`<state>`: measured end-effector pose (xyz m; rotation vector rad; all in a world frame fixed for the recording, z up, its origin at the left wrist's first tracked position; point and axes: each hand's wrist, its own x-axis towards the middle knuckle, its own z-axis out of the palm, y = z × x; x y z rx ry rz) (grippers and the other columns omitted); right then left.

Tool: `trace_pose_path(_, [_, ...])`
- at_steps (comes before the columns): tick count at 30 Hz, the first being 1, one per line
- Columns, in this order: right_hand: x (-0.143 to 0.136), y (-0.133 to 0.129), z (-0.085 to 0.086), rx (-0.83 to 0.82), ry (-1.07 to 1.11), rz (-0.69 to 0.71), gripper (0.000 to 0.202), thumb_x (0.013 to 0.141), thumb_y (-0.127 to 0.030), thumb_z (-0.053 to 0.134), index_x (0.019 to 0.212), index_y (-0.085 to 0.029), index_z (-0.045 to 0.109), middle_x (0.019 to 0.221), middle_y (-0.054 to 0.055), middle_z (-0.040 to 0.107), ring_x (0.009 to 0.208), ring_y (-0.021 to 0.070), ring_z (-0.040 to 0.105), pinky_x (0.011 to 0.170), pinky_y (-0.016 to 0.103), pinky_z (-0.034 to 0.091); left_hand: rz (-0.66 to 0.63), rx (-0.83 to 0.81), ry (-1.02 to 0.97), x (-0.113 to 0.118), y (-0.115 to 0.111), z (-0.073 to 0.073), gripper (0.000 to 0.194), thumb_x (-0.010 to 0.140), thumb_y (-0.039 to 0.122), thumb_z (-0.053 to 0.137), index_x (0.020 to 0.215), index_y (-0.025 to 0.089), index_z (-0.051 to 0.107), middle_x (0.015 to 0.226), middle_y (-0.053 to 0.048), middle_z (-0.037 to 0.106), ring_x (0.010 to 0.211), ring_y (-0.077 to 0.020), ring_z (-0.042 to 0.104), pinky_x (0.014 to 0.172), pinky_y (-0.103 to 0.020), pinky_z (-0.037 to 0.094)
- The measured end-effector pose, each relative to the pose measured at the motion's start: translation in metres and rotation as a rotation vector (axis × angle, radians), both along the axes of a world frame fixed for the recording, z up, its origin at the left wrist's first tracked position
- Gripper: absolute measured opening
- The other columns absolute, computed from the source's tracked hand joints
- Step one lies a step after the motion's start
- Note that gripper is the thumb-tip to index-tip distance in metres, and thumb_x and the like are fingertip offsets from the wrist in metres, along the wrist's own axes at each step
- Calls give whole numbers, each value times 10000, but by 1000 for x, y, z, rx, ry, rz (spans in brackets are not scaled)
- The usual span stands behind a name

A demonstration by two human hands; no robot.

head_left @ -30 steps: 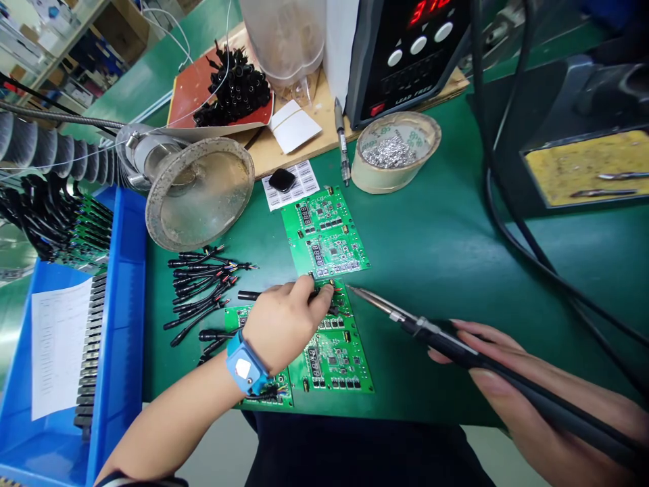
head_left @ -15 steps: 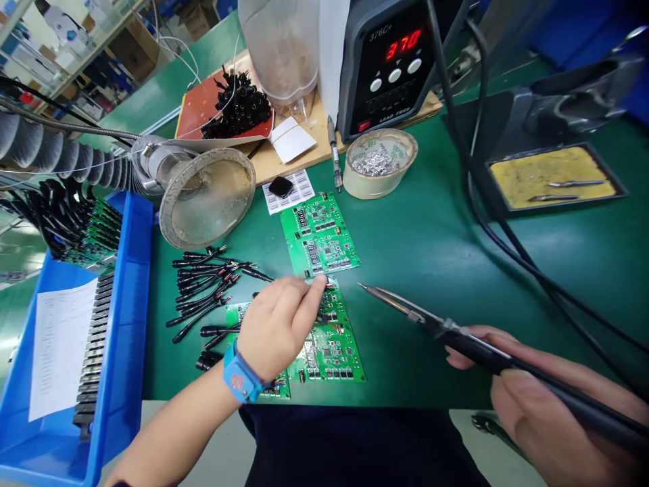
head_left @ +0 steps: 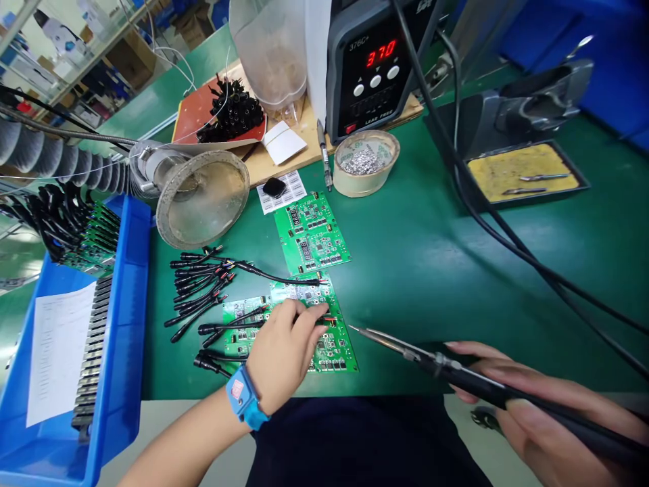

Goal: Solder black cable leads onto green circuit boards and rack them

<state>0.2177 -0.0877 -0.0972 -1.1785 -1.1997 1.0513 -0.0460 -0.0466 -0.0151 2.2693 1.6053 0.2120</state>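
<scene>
My left hand (head_left: 284, 345), with a blue wrist strap (head_left: 244, 399), is over the nearer green circuit board (head_left: 345, 355). Its fingers close on a short black cable (head_left: 320, 317) whose red wire end points right; the palm hides part of it. Another black cable (head_left: 274, 274) lies across that board's far edge. My right hand (head_left: 537, 406) grips a soldering iron (head_left: 456, 373), its bare tip just right of the board, apart from the wires. A second circuit board (head_left: 332, 226) lies beyond. More cables rest on a board (head_left: 234, 338) left of my hand.
A blue bin (head_left: 145, 270) of boards stands left, beside loose black cables (head_left: 197, 284) and a fume-extractor hood (head_left: 203, 203). Behind are a tub of metal shavings (head_left: 362, 182), a pen (head_left: 324, 155) and a soldering station (head_left: 349, 61) reading 370. Iron cords (head_left: 487, 210) cross the right side.
My left hand has let go of the cable at the board's far edge and moved nearer to me, onto another cable. The iron tip has shifted slightly nearer to me too.
</scene>
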Motion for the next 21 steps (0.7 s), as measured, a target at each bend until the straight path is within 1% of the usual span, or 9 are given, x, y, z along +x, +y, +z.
trace_pose_path(3, [-1, 4, 3, 70, 54, 40, 181, 749, -200, 598, 898, -274, 670, 827, 31, 704, 840, 279, 677, 802, 547, 543, 51, -19, -76, 1, -3, 11, 315, 946, 243, 370, 1184, 128, 541, 821, -71, 567, 782, -190, 529, 718, -328, 489])
trace_pose_path(5, [-2, 7, 4, 99, 79, 27, 180, 748, -187, 592, 882, -277, 673, 806, 23, 698, 823, 281, 680, 778, 545, 555, 87, -46, -120, 2, -5, 19, 270, 937, 229, 406, 1105, 139, 596, 793, -59, 592, 752, -173, 543, 699, -300, 487])
trace_pose_path(7, [-1, 8, 3, 129, 72, 31, 195, 748, -169, 581, 884, -273, 675, 787, 25, 694, 828, 289, 680, 758, 536, 566, 57, -52, -131, 4, -7, 23, 240, 922, 231, 449, 1065, 146, 623, 797, -54, 617, 731, -166, 557, 677, -289, 488])
trace_pose_path(9, [0, 9, 3, 156, 48, 51, 211, 749, -153, 569, 896, -265, 671, 791, 28, 692, 847, 289, 678, 756, 514, 575, -24, -1, -96, 5, -9, 20, 228, 910, 221, 476, 1058, 140, 630, 787, -51, 631, 706, -166, 559, 649, -290, 488])
trace_pose_path(11, [1, 10, 4, 164, 8, 82, 224, 745, -134, 560, 899, -260, 662, 796, 25, 688, 868, 280, 676, 758, 476, 584, -95, 77, -24, 5, -10, 12, 211, 898, 188, 493, 1047, 139, 635, 775, -45, 636, 681, -165, 552, 622, -291, 483])
trace_pose_path(13, [1, 12, 7, 159, -56, 123, 246, 733, -108, 557, 906, -259, 646, 807, 24, 685, 887, 276, 673, 745, 441, 591, -136, 132, 43, 4, -11, 4, 205, 883, 148, 508, 1046, 154, 633, 780, -36, 638, 668, -160, 545, 598, -285, 470])
trace_pose_path(16, [0, 15, 14, 182, -182, 169, 259, 726, -93, 555, 921, -246, 630, 822, 37, 684, 883, 277, 674, 732, 418, 594, -159, 172, 95, 3, -11, -2, 221, 865, 128, 534, 1057, 184, 626, 810, -24, 643, 672, -157, 544, 584, -277, 449])
trace_pose_path(21, [-2, 17, 19, 279, -271, 187, 224, 729, -90, 556, 903, -213, 625, 793, 46, 684, 870, 250, 679, 776, 379, 583, -155, 189, 132, 4, -13, -1, 214, 861, 142, 548, 1053, 195, 626, 801, -18, 635, 659, -149, 537, 574, -264, 431])
